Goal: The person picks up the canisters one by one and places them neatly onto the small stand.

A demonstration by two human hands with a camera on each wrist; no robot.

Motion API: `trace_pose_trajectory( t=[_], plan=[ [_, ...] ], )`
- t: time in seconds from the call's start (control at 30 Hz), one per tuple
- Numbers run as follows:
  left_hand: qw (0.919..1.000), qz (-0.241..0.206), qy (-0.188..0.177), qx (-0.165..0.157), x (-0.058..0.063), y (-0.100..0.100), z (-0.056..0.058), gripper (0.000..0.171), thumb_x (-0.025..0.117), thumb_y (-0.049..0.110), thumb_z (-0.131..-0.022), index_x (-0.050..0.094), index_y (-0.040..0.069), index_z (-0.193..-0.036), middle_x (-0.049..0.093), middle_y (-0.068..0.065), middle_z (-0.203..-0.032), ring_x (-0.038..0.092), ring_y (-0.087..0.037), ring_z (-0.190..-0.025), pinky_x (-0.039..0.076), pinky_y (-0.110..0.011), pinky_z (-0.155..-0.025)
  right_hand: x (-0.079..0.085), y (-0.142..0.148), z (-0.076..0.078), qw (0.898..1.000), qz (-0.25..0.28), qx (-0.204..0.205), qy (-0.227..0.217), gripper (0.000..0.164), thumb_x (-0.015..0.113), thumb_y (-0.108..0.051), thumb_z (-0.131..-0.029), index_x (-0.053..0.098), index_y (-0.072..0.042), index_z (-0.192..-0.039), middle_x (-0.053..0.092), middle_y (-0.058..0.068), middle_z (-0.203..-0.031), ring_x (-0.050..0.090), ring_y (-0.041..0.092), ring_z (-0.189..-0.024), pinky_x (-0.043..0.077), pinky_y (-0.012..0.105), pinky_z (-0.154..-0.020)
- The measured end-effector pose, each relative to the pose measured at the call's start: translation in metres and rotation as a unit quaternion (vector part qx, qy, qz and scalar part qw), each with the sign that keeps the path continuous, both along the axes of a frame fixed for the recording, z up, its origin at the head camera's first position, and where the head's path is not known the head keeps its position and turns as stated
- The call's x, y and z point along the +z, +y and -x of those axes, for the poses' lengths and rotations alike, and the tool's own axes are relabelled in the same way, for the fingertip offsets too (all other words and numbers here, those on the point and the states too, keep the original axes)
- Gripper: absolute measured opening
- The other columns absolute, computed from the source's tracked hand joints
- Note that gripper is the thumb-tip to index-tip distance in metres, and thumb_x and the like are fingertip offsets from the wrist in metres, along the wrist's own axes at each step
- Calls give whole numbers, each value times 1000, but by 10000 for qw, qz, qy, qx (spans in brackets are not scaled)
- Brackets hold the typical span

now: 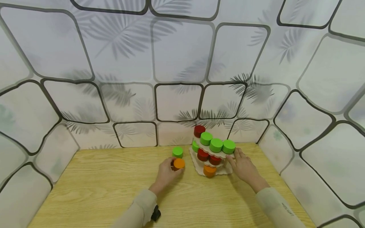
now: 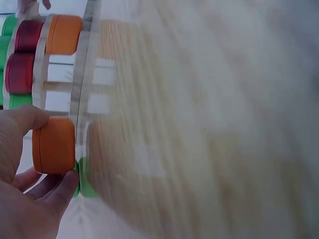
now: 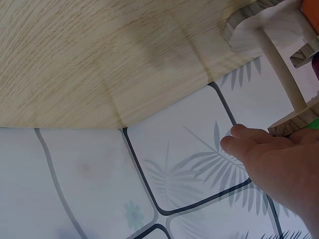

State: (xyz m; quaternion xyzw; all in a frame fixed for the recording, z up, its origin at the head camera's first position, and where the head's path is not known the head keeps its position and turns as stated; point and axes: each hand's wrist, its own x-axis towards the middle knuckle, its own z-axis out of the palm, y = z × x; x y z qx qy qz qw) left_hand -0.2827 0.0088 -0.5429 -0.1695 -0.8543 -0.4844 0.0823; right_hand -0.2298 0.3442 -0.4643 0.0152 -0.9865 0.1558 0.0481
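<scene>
My left hand [image 1: 166, 172] grips a small orange round tin [image 1: 179, 164] by its sides, thumb and fingers on opposite edges. In the left wrist view, a lid seam shows on that orange tin [image 2: 54, 145]. A green tin [image 1: 177, 152] stands on the table just behind it. My right hand [image 1: 246, 167] holds the right end of the upper tier of a wooden tiered stand [image 1: 199, 167]. The right wrist view shows fingers [image 3: 249, 142] at the tier's wooden edge. Green tins [image 1: 216, 145] and a red tin [image 1: 199, 131] sit on the upper tier.
Red tins [image 1: 203, 155] line the middle tier, with a green tin [image 1: 195, 146] behind them. One orange tin [image 1: 209, 171] is on the lowest tier. The wooden table [image 1: 114, 183] meets a patterned cloth wall [image 1: 131, 104] at the back and sides.
</scene>
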Motion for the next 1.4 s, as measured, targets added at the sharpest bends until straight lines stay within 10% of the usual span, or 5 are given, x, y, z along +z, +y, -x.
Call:
trace_pose_trajectory(
  t=[1.4],
  plan=[
    [9983,-66,39,-576,7,59,0,48,87,17,-86,69,-3,-127,73,-14,-119,69,-24,-108,59,-37,-92,1,1,2,9999,-129,25,-15,78,30,-45,-116,24,21,-156,25,43,-162,33,62,-147,29,72,-120]
  ],
)
